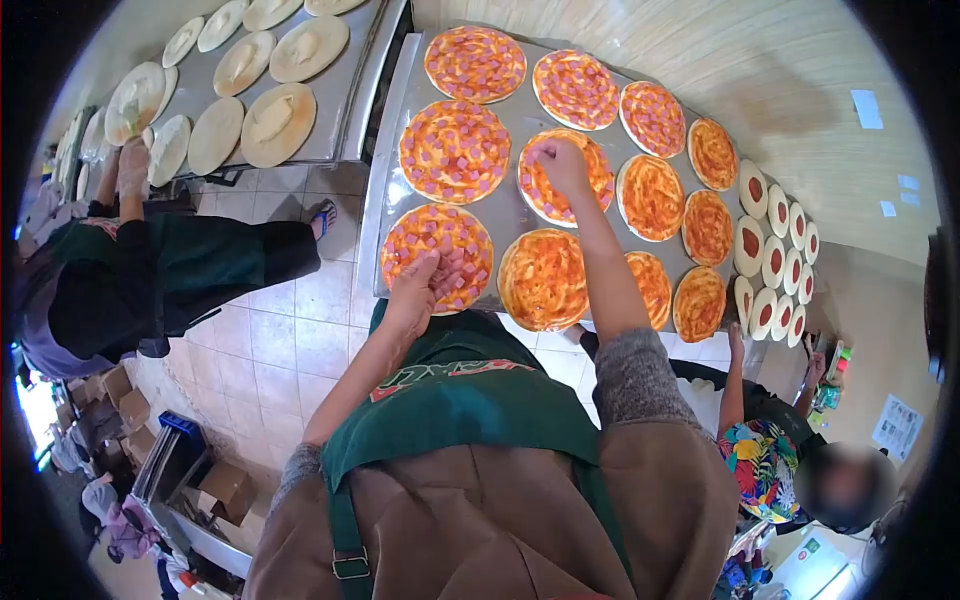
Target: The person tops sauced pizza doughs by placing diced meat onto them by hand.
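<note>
My left hand (415,290) is cupped over the near-left pizza (430,228), which is spread with sauce and pink ham cubes. A small heap of diced ham (456,274) appears to lie in its palm, though the cubes blend with those on the pizza below. Above the middle pizza (540,192), my right hand (563,165) has its fingers bunched together; what they hold is hidden. Ham cubes dot part of that middle pizza. Nearest my right forearm, a pizza (543,280) carries only orange-red sauce.
The metal table (497,190) holds several ham-topped and sauced pizzas, plus bases with red sauce dabs (773,262) at its right end. Plain dough bases (279,125) cover another table at left, where a gloved co-worker's hand (133,168) works. Another person (765,465) stands at right.
</note>
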Action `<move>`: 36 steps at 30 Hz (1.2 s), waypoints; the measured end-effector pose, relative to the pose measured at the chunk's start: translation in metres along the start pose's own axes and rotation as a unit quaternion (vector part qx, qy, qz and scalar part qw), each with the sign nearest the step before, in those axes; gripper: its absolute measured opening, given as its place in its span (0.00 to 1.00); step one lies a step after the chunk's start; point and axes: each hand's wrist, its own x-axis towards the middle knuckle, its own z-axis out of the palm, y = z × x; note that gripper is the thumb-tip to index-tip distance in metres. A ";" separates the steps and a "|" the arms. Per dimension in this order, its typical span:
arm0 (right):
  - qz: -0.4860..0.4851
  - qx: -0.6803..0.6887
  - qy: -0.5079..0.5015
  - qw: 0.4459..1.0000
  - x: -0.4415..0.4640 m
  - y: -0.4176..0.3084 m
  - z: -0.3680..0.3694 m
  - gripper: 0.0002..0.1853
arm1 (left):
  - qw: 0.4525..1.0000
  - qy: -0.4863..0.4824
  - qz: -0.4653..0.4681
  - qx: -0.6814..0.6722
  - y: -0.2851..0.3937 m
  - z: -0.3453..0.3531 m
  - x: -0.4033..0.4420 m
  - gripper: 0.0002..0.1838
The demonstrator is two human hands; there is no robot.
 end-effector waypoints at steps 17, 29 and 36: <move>-0.007 -0.345 0.025 0.938 0.032 -0.018 0.004 0.05 | 0.999 0.002 -0.016 -0.040 0.017 0.002 -0.003 0.19; -0.191 0.023 -0.144 0.971 -0.092 -0.130 0.003 0.08 | 0.999 -0.034 -0.007 -0.036 0.032 0.036 0.017 0.21; -0.243 -0.050 -0.158 0.956 -0.105 -0.120 -0.004 0.08 | 0.998 -0.051 -0.028 -0.023 0.022 0.041 0.024 0.21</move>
